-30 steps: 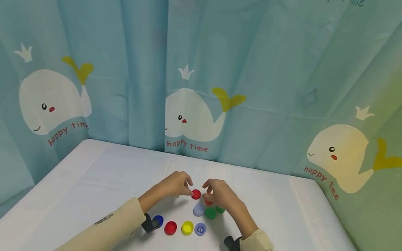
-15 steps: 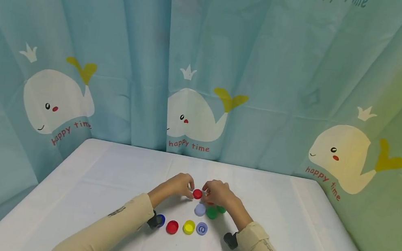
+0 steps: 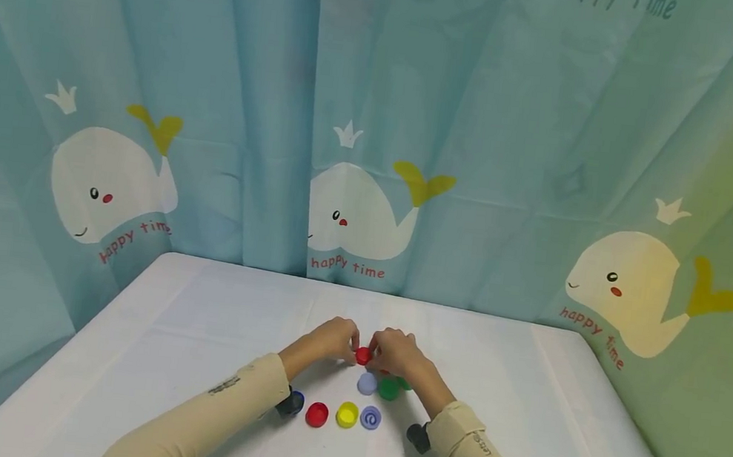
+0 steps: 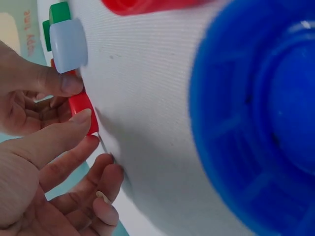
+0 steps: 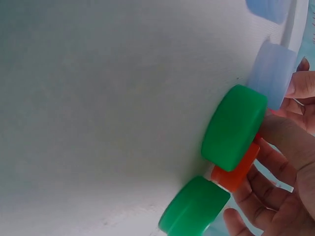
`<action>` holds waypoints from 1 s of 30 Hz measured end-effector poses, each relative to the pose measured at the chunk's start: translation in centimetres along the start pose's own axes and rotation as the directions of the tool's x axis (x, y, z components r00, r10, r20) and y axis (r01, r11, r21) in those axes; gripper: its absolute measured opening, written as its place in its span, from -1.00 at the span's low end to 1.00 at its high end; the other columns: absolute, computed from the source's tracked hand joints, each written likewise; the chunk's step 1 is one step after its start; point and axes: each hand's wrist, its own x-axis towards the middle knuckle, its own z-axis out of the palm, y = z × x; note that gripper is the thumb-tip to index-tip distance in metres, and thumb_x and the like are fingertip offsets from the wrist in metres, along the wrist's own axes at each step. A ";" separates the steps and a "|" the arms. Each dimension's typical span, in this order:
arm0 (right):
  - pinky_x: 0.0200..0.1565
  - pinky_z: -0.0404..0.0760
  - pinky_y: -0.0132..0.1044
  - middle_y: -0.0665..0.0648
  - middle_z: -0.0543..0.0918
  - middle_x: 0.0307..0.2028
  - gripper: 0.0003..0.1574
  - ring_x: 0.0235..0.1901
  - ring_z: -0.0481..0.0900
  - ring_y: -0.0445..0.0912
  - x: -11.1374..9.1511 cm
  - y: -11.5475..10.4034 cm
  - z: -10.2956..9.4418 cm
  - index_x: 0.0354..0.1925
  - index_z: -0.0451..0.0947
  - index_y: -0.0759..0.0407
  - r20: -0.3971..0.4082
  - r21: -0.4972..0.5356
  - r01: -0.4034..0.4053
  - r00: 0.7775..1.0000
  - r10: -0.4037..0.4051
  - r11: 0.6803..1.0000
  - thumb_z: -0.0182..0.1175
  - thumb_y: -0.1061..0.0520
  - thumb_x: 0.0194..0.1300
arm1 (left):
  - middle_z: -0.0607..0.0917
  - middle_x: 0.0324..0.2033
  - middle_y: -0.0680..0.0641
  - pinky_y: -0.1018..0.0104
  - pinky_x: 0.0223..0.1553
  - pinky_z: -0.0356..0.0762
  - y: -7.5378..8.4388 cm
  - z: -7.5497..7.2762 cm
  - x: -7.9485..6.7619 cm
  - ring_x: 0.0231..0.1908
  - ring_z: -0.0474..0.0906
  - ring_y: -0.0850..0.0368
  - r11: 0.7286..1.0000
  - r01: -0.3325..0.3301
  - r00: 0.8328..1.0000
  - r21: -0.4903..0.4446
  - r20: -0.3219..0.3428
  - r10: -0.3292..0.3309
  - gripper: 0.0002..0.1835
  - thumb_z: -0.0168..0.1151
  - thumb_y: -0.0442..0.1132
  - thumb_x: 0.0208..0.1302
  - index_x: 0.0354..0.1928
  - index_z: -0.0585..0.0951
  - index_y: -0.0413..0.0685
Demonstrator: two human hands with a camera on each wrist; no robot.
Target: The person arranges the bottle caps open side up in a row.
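Both hands meet at a red bottle cap near the middle of the table. My left hand pinches its left side, thumb on top and forefinger below in the left wrist view. From the other side my right hand holds the same red cap with thumb and fingers. Just below lie a pale blue cap and a green cap. A second green cap and an orange cap sit by the right hand's fingers; the orange one is mostly hidden in the head view.
Nearer me runs a row of caps: a blue cap partly behind the left wrist camera, a red cap, a yellow cap and a violet-blue cap. A whale-print curtain hangs behind the white table.
The left hand has moved right to the red cap and the right hand has closed in on it from the other side. The view has shifted slightly; the other caps stay in place.
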 end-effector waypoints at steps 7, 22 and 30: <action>-0.23 0.30 -0.12 -0.02 0.48 -0.52 -0.73 -0.43 0.40 -0.10 0.0 -0.2 -0.1 -0.28 0.62 0.17 -0.006 -0.019 0.018 1.000 -0.018 1.000 0.43 0.10 0.05 | 0.56 -0.52 0.03 0.35 -0.33 0.49 -0.1 -0.1 0.0 -0.46 0.42 0.14 0.999 -0.025 1.000 -0.022 -0.005 0.025 -0.87 0.43 -0.26 0.04 -0.39 0.67 -0.11; -0.23 0.35 -0.11 0.10 0.60 -0.33 -0.72 -0.28 0.48 -0.02 -0.9 0.4 -0.6 -0.24 0.63 0.16 -0.183 -0.058 0.141 0.972 -0.149 0.988 0.43 0.12 0.05 | 0.64 -0.53 0.03 0.41 -0.50 0.50 -0.8 -0.6 -0.5 -0.56 0.51 0.14 0.954 -0.121 0.987 -0.275 -0.135 0.086 -0.77 0.33 -0.14 0.17 -0.31 0.71 -0.20; -0.15 0.46 -0.12 0.09 0.65 -0.33 -0.68 -0.31 0.57 -0.06 -1.7 0.1 -1.3 -0.21 0.59 0.20 -0.270 -0.018 0.141 0.953 -0.141 0.990 0.42 0.11 0.07 | 0.68 -0.52 -0.02 0.38 -0.52 0.50 -0.7 -0.4 -0.7 -0.56 0.58 0.13 0.888 -0.115 0.968 -0.444 -0.252 0.000 -0.77 0.37 -0.14 0.14 -0.32 0.68 -0.20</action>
